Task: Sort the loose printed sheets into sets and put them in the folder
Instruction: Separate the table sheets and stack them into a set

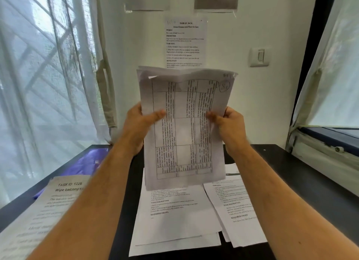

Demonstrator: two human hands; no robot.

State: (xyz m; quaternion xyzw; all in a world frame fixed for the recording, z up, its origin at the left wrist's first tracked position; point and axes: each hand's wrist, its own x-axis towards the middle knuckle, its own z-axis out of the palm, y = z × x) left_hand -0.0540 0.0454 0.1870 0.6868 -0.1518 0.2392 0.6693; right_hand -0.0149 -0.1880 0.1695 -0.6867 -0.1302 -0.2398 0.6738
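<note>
White paper, printed: one stack [184, 127] of several sheets, held upright above the desk [287, 174] in front of the wall. Front sheet carries a ruled table with its text running sideways; a circled handwritten mark sits at its top right corner; top edges bent and uneven.

Left hand [138, 123]: grasps the stack's left edge, thumb across the front, fingers hidden behind.

Right hand [229, 123]: grasps the stack's right edge, thumb on the front, fingers curled round the back.

Desk, black: middle pile [174, 220] of printed sheets lying flat directly below the held stack; right pile [239, 211] just beside it, tilted, edges overlapping; left sheet [48, 205] headed "TASK ID 1228", partly under the left forearm.

Folder [89, 160], purple, glossy plastic: flat at the desk's far left, beyond the left sheet, near the curtain [48, 84].

Wall: taped notice [185, 43], light switch [259, 57].
</note>
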